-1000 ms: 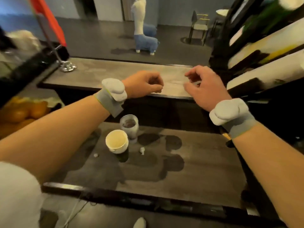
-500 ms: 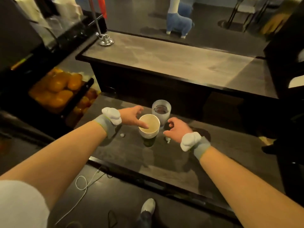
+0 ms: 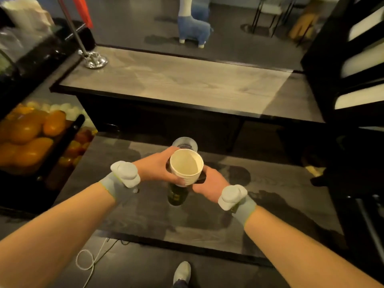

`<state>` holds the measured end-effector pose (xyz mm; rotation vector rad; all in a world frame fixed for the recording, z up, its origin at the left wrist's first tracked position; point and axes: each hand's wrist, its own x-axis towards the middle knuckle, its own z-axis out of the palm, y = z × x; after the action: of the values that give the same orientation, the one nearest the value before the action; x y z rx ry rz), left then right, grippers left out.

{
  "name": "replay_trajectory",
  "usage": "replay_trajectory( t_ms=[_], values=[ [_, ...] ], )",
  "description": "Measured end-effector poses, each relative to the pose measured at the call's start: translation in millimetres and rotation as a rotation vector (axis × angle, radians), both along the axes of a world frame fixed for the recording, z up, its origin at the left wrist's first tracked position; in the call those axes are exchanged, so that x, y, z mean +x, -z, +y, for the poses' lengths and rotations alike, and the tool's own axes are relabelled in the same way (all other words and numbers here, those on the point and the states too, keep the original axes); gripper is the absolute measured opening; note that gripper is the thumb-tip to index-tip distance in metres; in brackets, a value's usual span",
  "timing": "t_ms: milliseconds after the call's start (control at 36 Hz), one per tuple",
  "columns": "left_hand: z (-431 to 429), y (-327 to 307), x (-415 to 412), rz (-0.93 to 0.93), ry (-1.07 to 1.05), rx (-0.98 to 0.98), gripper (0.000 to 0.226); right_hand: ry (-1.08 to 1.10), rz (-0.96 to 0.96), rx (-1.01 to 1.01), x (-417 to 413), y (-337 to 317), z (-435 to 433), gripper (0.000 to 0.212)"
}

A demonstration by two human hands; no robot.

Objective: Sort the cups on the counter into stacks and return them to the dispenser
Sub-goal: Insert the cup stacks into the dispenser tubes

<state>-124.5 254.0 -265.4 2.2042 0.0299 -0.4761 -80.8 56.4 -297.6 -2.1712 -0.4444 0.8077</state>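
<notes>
A stack of white paper cups [image 3: 186,166] is held up over the low dark counter [image 3: 207,215], its open mouth facing me. My left hand [image 3: 158,166] wraps its left side and my right hand [image 3: 209,183] grips its right side from below. Just behind the stack stands a clear plastic cup stack [image 3: 185,143] on the counter, partly hidden by my left fingers and the white cups. A dark reflection of the cups shows on the counter below them. The dispenser cannot be told apart in this view.
A raised grey counter [image 3: 187,84] runs behind, with a chrome pole base [image 3: 93,59] at its left end. Oranges [image 3: 27,129] fill a display case at the left. A dark shelving unit [image 3: 353,69] stands at the right. A white cord [image 3: 87,260] lies on the floor.
Both hands came down from the raised counter to the low one, closed round the white cup stack and lifted it off the surface.
</notes>
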Motion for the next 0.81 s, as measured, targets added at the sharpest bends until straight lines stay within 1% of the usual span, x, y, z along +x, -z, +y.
replay_trajectory(
  t_ms=[83, 139, 194, 306, 333, 389, 472, 528, 583, 694, 722, 806],
  values=[
    [-11, -41, 21, -0.037, 0.042, -0.022, 0.084, 0.059, -0.011, 0.109, 12, -40, -19, 0.061],
    [-23, -67, 41, -0.099, 0.057, -0.034, 0.085, 0.127, -0.063, 0.175, 23, -71, -34, 0.062],
    [-32, -91, 57, -0.169, 0.055, -0.041, 0.090, 0.179, -0.128, 0.206, 32, -99, -44, 0.063],
    [-60, -142, 91, -0.331, 0.165, -0.084, 0.103, 0.300, -0.302, 0.274, 47, -150, -67, 0.068],
    [-70, -158, 100, -0.377, 0.206, -0.080, 0.106, 0.339, -0.346, 0.294, 52, -162, -76, 0.067],
    [-76, -175, 110, -0.425, 0.215, -0.100, 0.107, 0.377, -0.372, 0.314, 56, -178, -81, 0.061],
    [-95, -208, 129, -0.460, 0.232, -0.193, 0.096, 0.438, -0.420, 0.362, 63, -208, -101, 0.047],
    [-108, -235, 139, -0.479, 0.231, -0.269, 0.087, 0.473, -0.489, 0.376, 65, -228, -114, 0.050],
    [-122, -257, 148, -0.509, 0.225, -0.369, 0.087, 0.488, -0.554, 0.371, 67, -245, -127, 0.055],
    [-145, -294, 161, -0.577, 0.170, -0.622, 0.082, 0.519, -0.546, 0.378, 70, -266, -145, 0.053],
    [-153, -306, 164, -0.604, 0.157, -0.673, 0.078, 0.544, -0.539, 0.381, 71, -273, -149, 0.057],
    [-182, -337, 177, -0.649, 0.098, -0.766, 0.069, 0.655, -0.543, 0.420, 75, -296, -167, 0.087]
  ],
)
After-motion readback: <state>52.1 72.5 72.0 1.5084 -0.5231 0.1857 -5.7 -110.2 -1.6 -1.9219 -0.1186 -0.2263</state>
